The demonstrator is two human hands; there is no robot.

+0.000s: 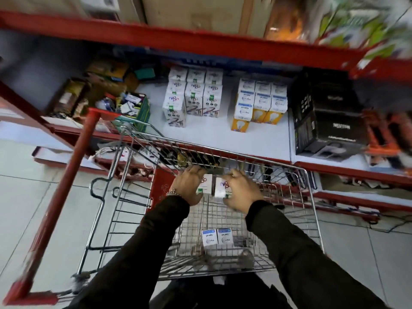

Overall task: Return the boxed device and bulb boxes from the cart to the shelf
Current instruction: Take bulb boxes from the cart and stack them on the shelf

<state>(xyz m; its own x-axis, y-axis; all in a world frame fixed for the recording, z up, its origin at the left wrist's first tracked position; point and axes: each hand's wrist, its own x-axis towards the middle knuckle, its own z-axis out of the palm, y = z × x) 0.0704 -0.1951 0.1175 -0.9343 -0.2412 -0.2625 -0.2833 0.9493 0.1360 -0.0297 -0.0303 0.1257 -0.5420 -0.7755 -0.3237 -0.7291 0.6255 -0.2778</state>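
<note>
Two white cardboard bulb boxes (214,186) with purple lettering sit gripped above the wire shopping cart (312,210), left hand (189,186) closed on one, right hand (240,192) on the other, near the red-framed shelf (223,134).

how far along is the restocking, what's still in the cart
Done: the black device box sits on the shelf beside rows of bulb boxes. In hand: the left hand and right hand each grip a white bulb box over the cart. Left: two blue-topped bulb boxes stand on the cart floor.
</note>
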